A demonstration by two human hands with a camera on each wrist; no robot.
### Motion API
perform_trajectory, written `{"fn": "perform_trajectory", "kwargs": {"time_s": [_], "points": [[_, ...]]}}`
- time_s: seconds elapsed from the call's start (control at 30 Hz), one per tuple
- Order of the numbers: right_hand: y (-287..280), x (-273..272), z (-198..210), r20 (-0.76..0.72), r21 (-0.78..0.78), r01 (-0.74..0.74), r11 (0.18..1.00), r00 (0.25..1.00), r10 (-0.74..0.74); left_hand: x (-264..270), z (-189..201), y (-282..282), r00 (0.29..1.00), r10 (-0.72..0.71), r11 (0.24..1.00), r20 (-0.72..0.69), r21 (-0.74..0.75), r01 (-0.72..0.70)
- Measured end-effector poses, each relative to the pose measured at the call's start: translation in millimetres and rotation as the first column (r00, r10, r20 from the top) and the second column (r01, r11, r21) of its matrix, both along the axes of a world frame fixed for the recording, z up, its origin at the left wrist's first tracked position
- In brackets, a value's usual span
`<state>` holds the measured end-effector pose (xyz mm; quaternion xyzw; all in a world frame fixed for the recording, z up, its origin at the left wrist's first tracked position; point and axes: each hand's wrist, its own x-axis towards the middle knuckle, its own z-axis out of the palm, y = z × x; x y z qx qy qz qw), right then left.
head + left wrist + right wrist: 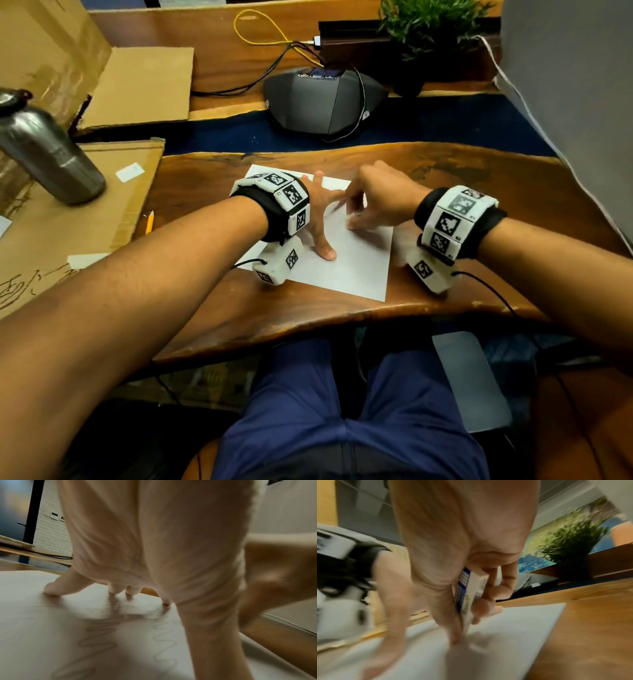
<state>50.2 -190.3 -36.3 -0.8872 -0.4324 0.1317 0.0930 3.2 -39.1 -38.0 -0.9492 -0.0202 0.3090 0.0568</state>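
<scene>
A white sheet of paper (352,267) lies on the wooden desk (479,178). My left hand (320,219) presses it flat with spread, straight fingers; in the left wrist view the fingertips (51,589) touch the paper (42,635) beside grey pencil squiggles (101,632). My right hand (373,202) pinches a white eraser in a blue and white sleeve (471,592) between thumb and fingers. The eraser's lower end meets the paper (513,628) just right of the left hand. From the head view the eraser itself is hidden under the right hand.
A yellow pencil (149,222) lies at the desk's left edge by flat cardboard (61,219). A steel bottle (48,147) stands at the far left. A dark conference phone (322,99) with cables and a potted plant (428,27) sit behind the paper.
</scene>
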Motion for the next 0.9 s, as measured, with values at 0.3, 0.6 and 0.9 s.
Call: {"fn": "perform_trajectory", "kwargs": {"time_s": [0.3, 0.6, 0.9], "points": [[1.9, 0.2, 1.4, 0.036, -0.002, 0.01, 1.0, 0.999, -0.01, -0.8, -0.6, 0.6, 1.0, -0.009, 1.0, 0.013, 0.01, 0.009], [3.6, 4.6, 1.1, -0.019, 0.015, 0.034, 0.999, 0.999, -0.034, -0.3, -1.7, 0.8, 1.0, -0.019, 1.0, 0.023, 0.011, 0.019], [4.9, 7.6, 3.4, 0.0, 0.006, 0.031, 0.999, 1.0, -0.031, -0.3, -1.7, 0.9, 1.0, -0.014, 1.0, 0.013, 0.01, 0.014]]}}
